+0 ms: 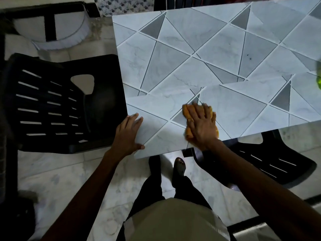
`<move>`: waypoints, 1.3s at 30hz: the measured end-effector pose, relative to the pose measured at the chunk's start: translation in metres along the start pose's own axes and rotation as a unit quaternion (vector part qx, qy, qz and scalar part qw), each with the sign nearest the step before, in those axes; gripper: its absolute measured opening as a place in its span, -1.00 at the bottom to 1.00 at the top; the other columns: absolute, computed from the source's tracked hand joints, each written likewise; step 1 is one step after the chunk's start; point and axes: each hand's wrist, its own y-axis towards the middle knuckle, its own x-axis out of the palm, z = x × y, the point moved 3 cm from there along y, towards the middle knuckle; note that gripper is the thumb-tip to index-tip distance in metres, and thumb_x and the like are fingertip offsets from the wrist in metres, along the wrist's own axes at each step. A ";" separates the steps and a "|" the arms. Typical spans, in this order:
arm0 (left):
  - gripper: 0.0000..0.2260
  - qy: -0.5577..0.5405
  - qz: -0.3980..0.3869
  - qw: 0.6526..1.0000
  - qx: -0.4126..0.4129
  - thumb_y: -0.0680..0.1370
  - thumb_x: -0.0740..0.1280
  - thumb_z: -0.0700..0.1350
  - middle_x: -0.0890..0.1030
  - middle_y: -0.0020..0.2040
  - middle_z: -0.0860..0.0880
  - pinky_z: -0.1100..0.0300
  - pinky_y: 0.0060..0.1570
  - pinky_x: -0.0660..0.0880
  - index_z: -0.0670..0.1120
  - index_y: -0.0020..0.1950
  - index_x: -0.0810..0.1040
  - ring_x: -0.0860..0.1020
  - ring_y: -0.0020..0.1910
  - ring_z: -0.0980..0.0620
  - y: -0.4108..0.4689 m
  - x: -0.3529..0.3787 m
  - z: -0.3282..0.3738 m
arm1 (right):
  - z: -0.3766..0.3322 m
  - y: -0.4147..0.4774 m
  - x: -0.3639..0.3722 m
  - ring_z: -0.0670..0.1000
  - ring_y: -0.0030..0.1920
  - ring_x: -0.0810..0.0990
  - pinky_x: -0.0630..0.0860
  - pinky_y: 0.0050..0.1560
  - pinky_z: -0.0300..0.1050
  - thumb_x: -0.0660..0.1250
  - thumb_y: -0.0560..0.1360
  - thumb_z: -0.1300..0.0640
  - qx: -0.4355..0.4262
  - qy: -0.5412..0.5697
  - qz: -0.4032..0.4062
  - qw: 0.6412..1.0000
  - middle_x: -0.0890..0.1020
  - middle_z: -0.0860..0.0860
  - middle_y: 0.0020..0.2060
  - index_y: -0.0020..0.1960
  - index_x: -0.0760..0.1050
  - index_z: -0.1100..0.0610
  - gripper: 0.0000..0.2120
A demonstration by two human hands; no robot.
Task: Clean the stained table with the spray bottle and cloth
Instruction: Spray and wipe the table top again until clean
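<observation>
Pale tiled floor, dim room. The table (225,40) has a marble-look top with a grey triangle pattern, and its long side runs left to right, slanted in view. One black slatted chair (52,105) sits off its left end and another (271,162) is tucked under the near edge on the right.

Hands are apart, both on the top near the near-left corner.
- Left hand (127,134): flat at the corner, fingers straight, thumb along the near edge. Holds nothing; looks like bracing.
- Right hand (202,124): fingers spread and straight, pressing the orange cloth (186,112) flat onto the top just inside the near edge.

Key relation: two small dark specks (250,58) lie far and right of the cloth, well apart from it, with bare top between. If those are the stain, the right hand is nearer and already has the cloth, so my read is a wipe stroke going away and to the right, left hand staying as anchor.

Hard to tell:
- Most of the cloth is under the palm; only its left and far fringes show.
- A green blur (318,79) is cut off at the right frame edge. Probably the spray bottle, can't confirm.
- No visible wet sheen, so can't say whether this patch is sprayed.
- The table's right end is out of frame.
</observation>
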 end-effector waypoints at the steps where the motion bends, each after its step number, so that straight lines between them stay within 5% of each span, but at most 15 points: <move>1: 0.11 -0.002 0.003 1.000 -0.002 0.17 0.62 0.22 0.13 0.60 -0.09 -0.23 0.39 0.25 -0.04 0.59 0.18 0.12 0.55 -0.22 -0.001 0.002 0.000 | -0.012 0.007 -0.005 0.29 0.61 -0.03 0.07 0.49 0.47 0.06 0.57 -0.14 0.032 0.025 0.010 0.999 0.01 -0.02 0.65 0.65 -0.10 -0.12 -0.30; 3: 0.12 -0.008 0.009 1.000 -0.004 0.15 0.63 0.21 0.14 0.60 -0.09 -0.24 0.38 0.29 -0.04 0.59 0.18 0.13 0.54 -0.23 -0.002 0.004 -0.001 | -0.049 0.012 -0.007 0.30 0.61 -0.04 0.05 0.49 0.46 0.10 0.62 -0.09 0.048 0.057 0.022 0.997 0.02 -0.02 0.65 0.65 -0.04 -0.11 -0.35; 7: 0.11 -0.042 0.013 0.999 -0.004 0.16 0.63 0.16 0.11 0.61 -0.06 -0.24 0.36 0.32 -0.02 0.59 0.16 0.10 0.55 -0.21 -0.004 0.008 -0.004 | -0.126 -0.036 0.015 0.29 0.61 0.03 0.06 0.50 0.38 0.15 0.59 -0.07 -0.134 0.021 0.036 0.990 0.08 -0.01 0.65 0.64 0.07 -0.12 -0.36; 12: 0.06 -0.050 -0.003 0.998 -0.031 0.24 0.63 0.05 0.01 0.63 0.02 -0.17 0.46 0.20 0.01 0.60 0.10 -0.02 0.59 -0.11 -0.003 0.007 0.000 | -0.092 -0.070 0.041 0.24 0.63 0.06 0.14 0.51 0.37 0.12 0.62 -0.10 -0.249 -0.028 0.004 0.968 0.13 -0.05 0.64 0.63 0.09 -0.16 -0.41; 16: 0.06 -0.063 -0.012 0.997 -0.044 0.27 0.62 0.04 -0.05 0.63 0.09 -0.10 0.49 0.14 0.04 0.61 0.06 -0.09 0.59 -0.05 -0.002 0.008 0.000 | -0.007 -0.073 0.033 0.23 0.64 -0.09 0.11 0.55 0.32 0.18 0.54 -0.09 -0.164 -0.048 -0.032 0.985 -0.02 -0.08 0.66 0.64 -0.16 -0.19 -0.22; 19: 0.05 -0.064 -0.014 0.997 -0.042 0.28 0.62 0.03 -0.06 0.62 0.10 -0.09 0.48 0.13 0.04 0.61 0.05 -0.10 0.59 -0.03 -0.005 0.008 0.000 | 0.026 -0.077 0.024 0.22 0.63 -0.01 0.24 0.48 0.30 0.11 0.54 -0.08 -0.112 -0.058 -0.024 0.992 -0.01 -0.07 0.66 0.64 -0.23 -0.19 -0.23; 21: 0.05 -0.066 -0.020 0.997 -0.038 0.28 0.62 0.02 -0.05 0.62 0.09 -0.06 0.48 0.12 0.04 0.61 0.06 -0.09 0.59 -0.04 -0.005 0.007 0.000 | 0.019 -0.077 0.025 0.27 0.62 0.03 0.26 0.46 0.34 0.24 0.54 -0.05 -0.093 -0.046 -0.027 0.994 0.03 -0.05 0.65 0.63 -0.24 -0.19 -0.15; 24: -0.02 -0.079 -0.039 0.996 -0.025 0.31 0.60 -0.08 0.02 0.62 0.07 0.00 0.51 0.13 0.04 0.60 0.12 -0.02 0.57 -0.08 -0.001 -0.001 -0.005 | -0.027 -0.078 0.029 0.32 0.61 0.02 0.21 0.47 0.40 0.40 0.48 -0.05 -0.115 -0.035 -0.028 0.992 0.07 -0.02 0.65 0.64 -0.15 -0.16 -0.06; 29: -0.37 -0.116 -0.047 0.992 -0.010 0.50 0.32 -0.36 0.18 0.59 0.04 0.34 0.38 0.04 -0.05 0.54 0.31 0.19 0.49 -0.04 0.010 -0.019 -0.019 | -0.153 -0.066 0.058 0.32 0.56 0.22 0.18 0.47 0.44 0.17 0.56 -0.06 -0.289 -0.072 -0.043 0.954 0.14 0.05 0.62 0.63 0.11 -0.09 -0.35; 32: -0.42 -0.112 -0.041 0.993 -0.013 0.51 0.19 -0.45 0.24 0.57 0.01 0.32 0.41 0.07 -0.10 0.51 0.36 0.24 0.50 -0.04 0.015 -0.025 -0.018 | -0.182 -0.052 0.085 0.28 0.52 0.31 0.16 0.46 0.35 0.14 0.56 -0.02 -0.365 -0.085 -0.010 0.927 0.16 0.11 0.60 0.55 0.31 0.02 -0.44; 35: -0.42 -0.111 -0.026 0.993 -0.020 0.49 0.16 -0.47 0.27 0.56 -0.03 0.17 0.49 0.13 -0.14 0.49 0.38 0.26 0.50 -0.04 0.016 -0.025 -0.010 | -0.154 -0.067 0.048 0.22 0.62 0.08 0.00 0.58 0.30 0.13 0.52 0.01 -0.333 -0.054 -0.006 0.941 0.13 0.04 0.64 0.61 0.17 -0.08 -0.35; 39: -0.44 -0.105 -0.002 0.994 -0.037 0.49 0.19 -0.41 0.28 0.55 0.01 0.16 0.44 0.23 -0.13 0.49 0.39 0.30 0.46 -0.08 0.016 -0.017 -0.006 | -0.050 -0.080 0.034 0.22 0.64 -0.02 0.13 0.55 0.31 0.34 0.49 -0.06 -0.181 -0.022 0.005 0.983 0.06 -0.07 0.65 0.63 -0.04 -0.20 -0.17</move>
